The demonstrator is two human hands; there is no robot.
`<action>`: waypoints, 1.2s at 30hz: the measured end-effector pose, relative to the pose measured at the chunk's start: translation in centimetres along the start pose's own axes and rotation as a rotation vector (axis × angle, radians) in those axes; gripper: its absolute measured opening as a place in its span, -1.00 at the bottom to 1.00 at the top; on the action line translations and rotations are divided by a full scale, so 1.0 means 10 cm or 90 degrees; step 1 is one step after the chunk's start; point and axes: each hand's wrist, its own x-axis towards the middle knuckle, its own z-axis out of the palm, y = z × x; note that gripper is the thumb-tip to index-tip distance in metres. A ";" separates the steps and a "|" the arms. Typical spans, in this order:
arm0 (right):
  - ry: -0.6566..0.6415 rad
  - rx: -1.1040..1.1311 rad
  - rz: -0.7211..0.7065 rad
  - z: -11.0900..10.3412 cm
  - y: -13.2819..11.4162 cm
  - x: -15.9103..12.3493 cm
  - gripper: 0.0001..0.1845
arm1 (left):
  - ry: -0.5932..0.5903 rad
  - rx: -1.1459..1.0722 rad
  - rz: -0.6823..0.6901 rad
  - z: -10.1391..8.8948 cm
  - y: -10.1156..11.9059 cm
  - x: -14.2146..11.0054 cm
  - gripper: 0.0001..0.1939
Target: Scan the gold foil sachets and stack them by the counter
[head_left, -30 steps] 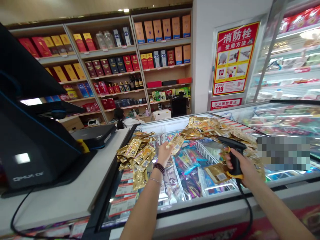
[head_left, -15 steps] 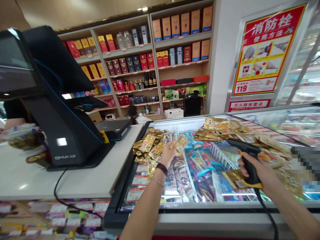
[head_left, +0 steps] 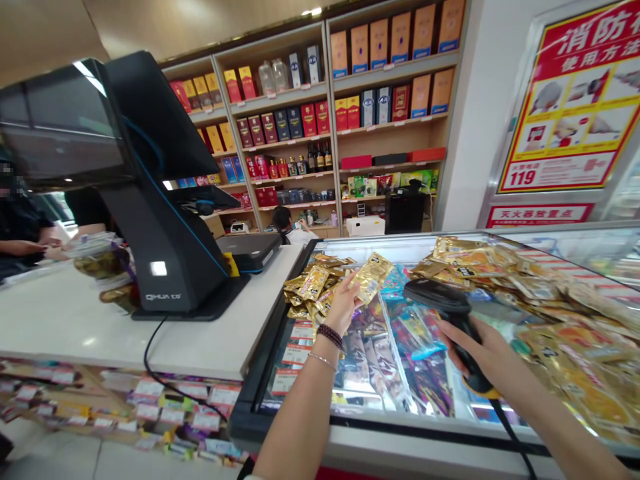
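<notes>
My left hand (head_left: 343,303) is closed on one gold foil packet (head_left: 373,277), with a barcode patch facing up. Wrapped round the grip of a black barcode scanner (head_left: 440,297) is my right hand (head_left: 477,347); the scanner's head points left at the packet, a short gap away. Under my left hand lies a small pile of gold packets (head_left: 313,283) on the freezer's glass top. A bigger heap of the same packets (head_left: 480,260) spreads over the right side of the glass.
The chest freezer (head_left: 280,427) holds wrapped ice creams (head_left: 377,363) beneath its glass. To the left, a black checkout terminal (head_left: 170,267) stands on a white counter (head_left: 200,353). Shelves of boxes (head_left: 285,127) line the back, where a person (head_left: 290,227) sits. Other people stand at far left.
The scanner has moved left and nearer to the packet in my left hand. A gold packet formerly below the scanner no longer shows there. My view has turned slightly left.
</notes>
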 end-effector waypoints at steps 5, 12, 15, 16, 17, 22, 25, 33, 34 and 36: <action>-0.017 -0.061 -0.037 0.10 -0.10 -0.05 -0.54 | -0.006 0.020 -0.009 0.01 0.04 -0.03 -0.51; 0.002 -0.144 -0.069 0.22 -0.21 -0.13 -0.59 | -0.014 0.038 0.015 -0.03 0.03 -0.04 -0.45; 0.036 -0.174 -0.082 0.26 -0.24 -0.16 -0.62 | -0.022 0.041 0.030 -0.05 0.01 -0.04 -0.45; 0.030 -0.188 -0.082 0.27 -0.25 -0.16 -0.61 | -0.023 0.041 0.033 -0.05 0.00 -0.04 -0.45; 0.020 -0.206 -0.079 0.27 -0.25 -0.15 -0.60 | -0.023 0.042 0.034 -0.05 0.00 -0.04 -0.45; -0.014 -0.296 -0.088 0.29 -0.26 -0.11 -0.58 | -0.027 0.049 0.030 -0.05 0.00 -0.05 -0.47; -0.005 -0.318 -0.103 0.32 -0.28 -0.11 -0.58 | -0.018 0.066 0.019 -0.05 0.02 -0.07 -0.48; -0.006 -0.312 -0.082 0.32 -0.29 -0.09 -0.56 | -0.016 0.092 0.012 -0.06 0.01 -0.06 -0.48; -0.002 -0.313 -0.084 0.33 -0.28 -0.09 -0.56 | -0.018 0.094 0.012 -0.07 0.00 -0.06 -0.48; 0.007 -0.311 -0.085 0.33 -0.26 -0.09 -0.55 | -0.022 0.096 0.013 -0.07 -0.02 -0.05 -0.48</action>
